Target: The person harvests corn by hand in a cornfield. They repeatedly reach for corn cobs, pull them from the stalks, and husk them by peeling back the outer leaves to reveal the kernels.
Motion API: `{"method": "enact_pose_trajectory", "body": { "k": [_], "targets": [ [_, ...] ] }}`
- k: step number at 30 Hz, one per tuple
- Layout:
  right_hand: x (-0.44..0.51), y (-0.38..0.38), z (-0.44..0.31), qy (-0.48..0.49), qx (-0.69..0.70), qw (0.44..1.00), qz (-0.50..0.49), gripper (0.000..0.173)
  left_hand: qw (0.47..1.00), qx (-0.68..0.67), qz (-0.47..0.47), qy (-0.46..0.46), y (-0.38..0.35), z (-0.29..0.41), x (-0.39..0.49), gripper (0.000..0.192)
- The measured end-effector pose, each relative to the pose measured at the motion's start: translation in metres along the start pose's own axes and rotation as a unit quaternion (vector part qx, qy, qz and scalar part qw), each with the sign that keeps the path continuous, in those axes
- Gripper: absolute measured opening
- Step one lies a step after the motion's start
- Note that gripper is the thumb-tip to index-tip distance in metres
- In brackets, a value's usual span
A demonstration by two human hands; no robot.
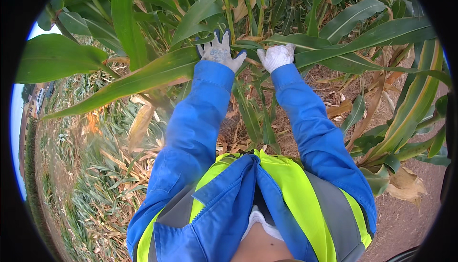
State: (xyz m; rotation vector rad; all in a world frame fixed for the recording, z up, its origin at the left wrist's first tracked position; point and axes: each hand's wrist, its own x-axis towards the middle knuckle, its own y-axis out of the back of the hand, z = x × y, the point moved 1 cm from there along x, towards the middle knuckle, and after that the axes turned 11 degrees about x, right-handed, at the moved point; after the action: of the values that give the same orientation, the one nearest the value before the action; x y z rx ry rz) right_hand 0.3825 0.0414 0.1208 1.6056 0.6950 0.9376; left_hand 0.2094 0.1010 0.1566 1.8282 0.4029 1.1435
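Observation:
Both hands reach forward into standing maize plants. My left hand [219, 51], in a light grey work glove with blue fingertips, has its fingers spread among the leaves and grips nothing visible. A long green maize leaf [157, 74] runs from beside it towards the lower left. My right hand [277, 57], in a white knitted glove, is curled at the leaves, with its thumb pointing left; the fingers are mostly hidden, so what it holds cannot be told. Green maize leaves [332, 56] stretch away to the right of it. Upright maize stalks [228, 8] stand just beyond the hands.
Cut maize leaves and stalks [107, 176] cover the ground at left, with a pile of orange-yellow cobs [93, 120] among them. Dry husks [141, 126] hang near the left sleeve. More maize [400, 119] stands at right beside bare soil [404, 222]. A white vehicle [40, 99] is far left.

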Motion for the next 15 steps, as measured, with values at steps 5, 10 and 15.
{"method": "enact_pose_trajectory", "body": {
  "k": [5, 10, 15],
  "targets": [
    [-0.055, -0.141, 0.038, -0.078, 0.401, 0.902, -0.141, 0.074, 0.949, 0.012, -0.314, 0.010, -0.048, 0.002, -0.009, 0.087],
    [-0.118, -0.207, 0.020, -0.154, 0.417, 0.887, -0.123, 0.058, 0.913, 0.031, -0.407, -0.005, -0.107, -0.014, -0.036, 0.077],
    [-0.114, -0.252, 0.024, -0.142, 0.338, 0.921, -0.130, 0.052, 0.883, -0.125, -0.452, 0.015, -0.187, -0.014, -0.112, 0.071]
  ]
}}
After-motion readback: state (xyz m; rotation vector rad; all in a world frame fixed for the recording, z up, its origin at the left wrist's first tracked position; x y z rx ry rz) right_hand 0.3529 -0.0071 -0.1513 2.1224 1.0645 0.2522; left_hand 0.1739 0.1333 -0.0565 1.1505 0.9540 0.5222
